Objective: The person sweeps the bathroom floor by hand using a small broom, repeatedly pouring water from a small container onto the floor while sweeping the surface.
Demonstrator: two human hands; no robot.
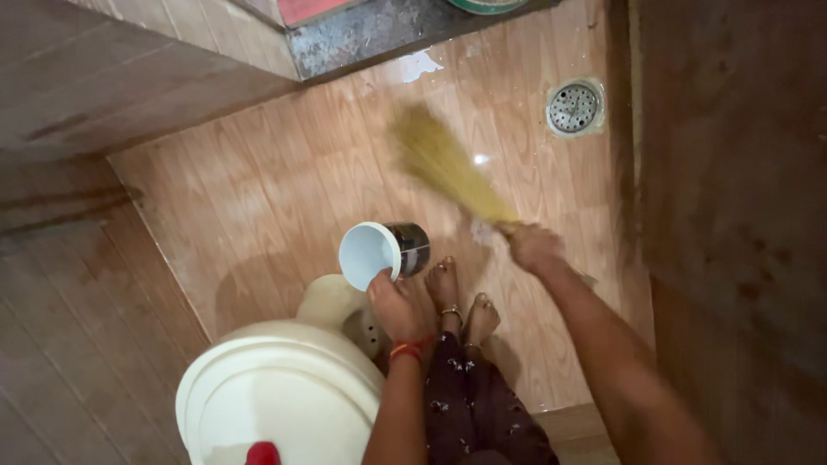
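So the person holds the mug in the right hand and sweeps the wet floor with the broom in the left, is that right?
Not quite: the hands are swapped. The head view shows the left hand holding the mug and the right hand sweeping the wet floor with the broom.

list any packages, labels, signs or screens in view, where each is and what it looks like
No signs or screens show.
Mug: held by the left hand above the wet floor, white inside, with a dark band around its outside that may be a label; too blurred to tell.
Red object: bottom edge, on the cream toilet lid; possibly a cap, mostly cut off.
The right hand grips a straw broom, which has no label.
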